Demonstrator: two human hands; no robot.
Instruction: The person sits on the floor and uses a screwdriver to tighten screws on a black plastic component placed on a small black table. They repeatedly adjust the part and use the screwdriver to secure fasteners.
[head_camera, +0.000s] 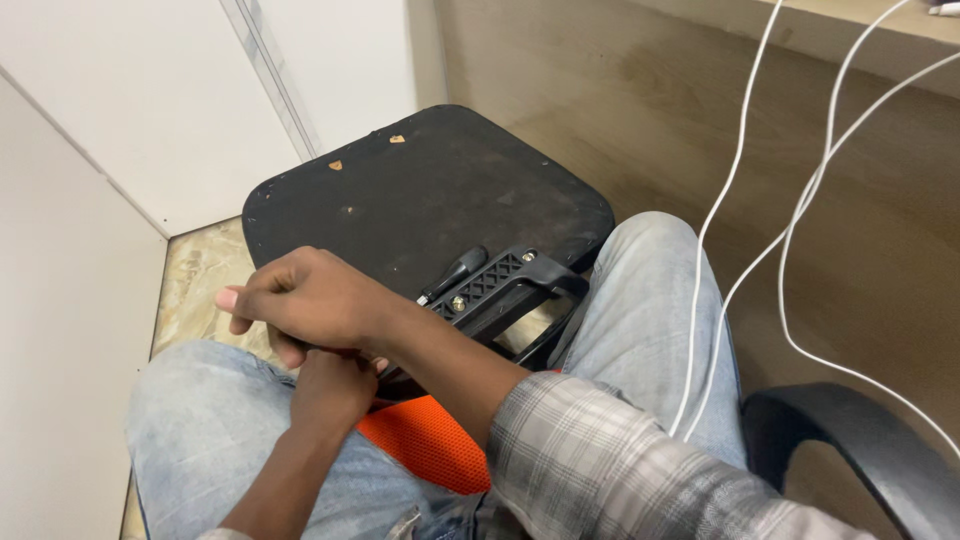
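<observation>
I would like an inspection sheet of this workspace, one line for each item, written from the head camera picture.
Surface: wooden floor, bare, lightly stained.
Job's things: black seat panel, underside up, resting against the person's knees; black plastic bracket with two bolts fixed on it; black lever beside the bracket.
Clutter: two small tan chips on the seat panel; orange mesh part on the lap.
Hands: right hand closed, crossed over the left hand; what they hold is hidden.
Cables: white cables hanging at the right.
Surroundings: white wall panels; black armrest at lower right.
</observation>
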